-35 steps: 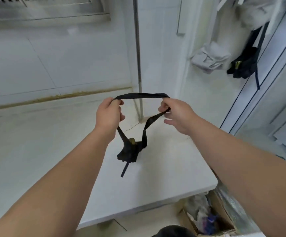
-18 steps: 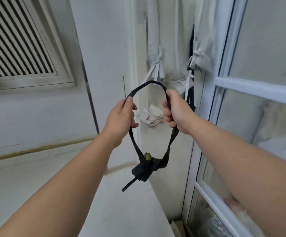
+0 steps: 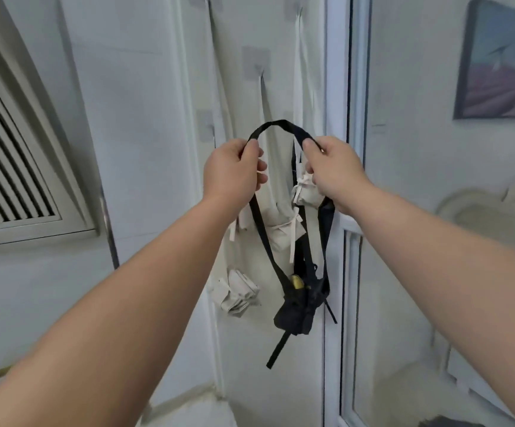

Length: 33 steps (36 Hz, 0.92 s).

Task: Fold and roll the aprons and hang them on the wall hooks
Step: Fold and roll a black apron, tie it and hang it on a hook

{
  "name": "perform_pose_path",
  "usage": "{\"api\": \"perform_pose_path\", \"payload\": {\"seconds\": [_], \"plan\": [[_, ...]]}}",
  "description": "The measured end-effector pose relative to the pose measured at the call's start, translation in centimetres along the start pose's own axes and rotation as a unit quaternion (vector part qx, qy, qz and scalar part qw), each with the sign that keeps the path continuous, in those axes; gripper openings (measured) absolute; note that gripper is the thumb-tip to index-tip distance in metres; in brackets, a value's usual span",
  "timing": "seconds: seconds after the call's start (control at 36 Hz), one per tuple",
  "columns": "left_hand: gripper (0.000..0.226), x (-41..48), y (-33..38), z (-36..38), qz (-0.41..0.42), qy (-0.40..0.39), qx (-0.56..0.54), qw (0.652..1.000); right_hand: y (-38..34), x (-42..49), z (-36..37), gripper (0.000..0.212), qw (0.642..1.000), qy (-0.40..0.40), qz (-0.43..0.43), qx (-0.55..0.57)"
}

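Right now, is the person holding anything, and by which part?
Yes. A rolled black apron is held by its neck strap. The left hand and right hand each pinch one side of the loop, and the bundle dangles below.

The white wall (image 3: 145, 143) carries everything here. Grey square hook pads (image 3: 256, 61) are stuck to it at several heights, and pale straps (image 3: 304, 87) run down the wall from them. Rolled white aprons hang at the strap ends, all lying against the wall: an upper roll (image 3: 307, 194) on the right, a middle roll (image 3: 283, 237) just below it, and a lowest roll (image 3: 239, 292) further left. At the bottom edge, a blurred strip of white worktop (image 3: 188, 409) meets the wall.
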<state>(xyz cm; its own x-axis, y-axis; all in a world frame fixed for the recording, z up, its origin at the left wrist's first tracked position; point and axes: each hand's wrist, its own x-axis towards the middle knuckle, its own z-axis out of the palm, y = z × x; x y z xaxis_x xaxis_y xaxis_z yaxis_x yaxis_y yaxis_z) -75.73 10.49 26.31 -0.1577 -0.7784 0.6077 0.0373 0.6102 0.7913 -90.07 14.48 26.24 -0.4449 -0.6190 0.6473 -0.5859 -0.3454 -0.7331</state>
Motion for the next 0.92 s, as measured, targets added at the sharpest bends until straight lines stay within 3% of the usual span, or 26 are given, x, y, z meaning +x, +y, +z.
{"api": "perform_pose_path", "payload": {"seconds": [0.17, 0.31, 0.39, 0.47, 0.69, 0.81, 0.92], "plan": [[0.020, 4.8, 1.9, 0.3, 0.051, 0.050, 0.065, 0.995, -1.6, 4.6, 0.0, 0.032, 0.999, 0.036, -0.004, 0.012], [0.006, 8.8, 2.7, -0.2, 0.100, 0.092, 0.098, 0.986, -3.2, 8.2, 1.3, 0.019, 0.998, 0.044, -0.035, 0.031], [0.007, 11.5, 3.1, -0.2, 0.118, 0.095, 0.157, 0.976, -3.8, 10.9, 2.4, 0.029, 0.998, 0.047, -0.021, 0.048], [0.009, 14.0, 3.6, 0.2, 0.139, 0.108, 0.240, 0.955, -4.1, 13.5, 3.1, 0.044, 0.996, 0.066, -0.005, 0.064], [0.015, 18.5, 2.7, 1.3, 0.167, 0.143, 0.437, 0.872, -3.1, 17.7, 4.6, 0.045, 0.996, 0.078, 0.023, 0.022], [0.018, 18.2, 2.0, 1.5, 0.204, 0.136, 0.498, 0.832, -2.1, 17.2, 5.3, 0.029, 0.997, -0.012, 0.072, 0.014], [0.016, 16.7, 1.3, 1.6, 0.208, 0.080, 0.566, 0.793, -1.5, 15.4, 5.7, 0.028, 0.992, -0.095, 0.076, 0.035]]}}
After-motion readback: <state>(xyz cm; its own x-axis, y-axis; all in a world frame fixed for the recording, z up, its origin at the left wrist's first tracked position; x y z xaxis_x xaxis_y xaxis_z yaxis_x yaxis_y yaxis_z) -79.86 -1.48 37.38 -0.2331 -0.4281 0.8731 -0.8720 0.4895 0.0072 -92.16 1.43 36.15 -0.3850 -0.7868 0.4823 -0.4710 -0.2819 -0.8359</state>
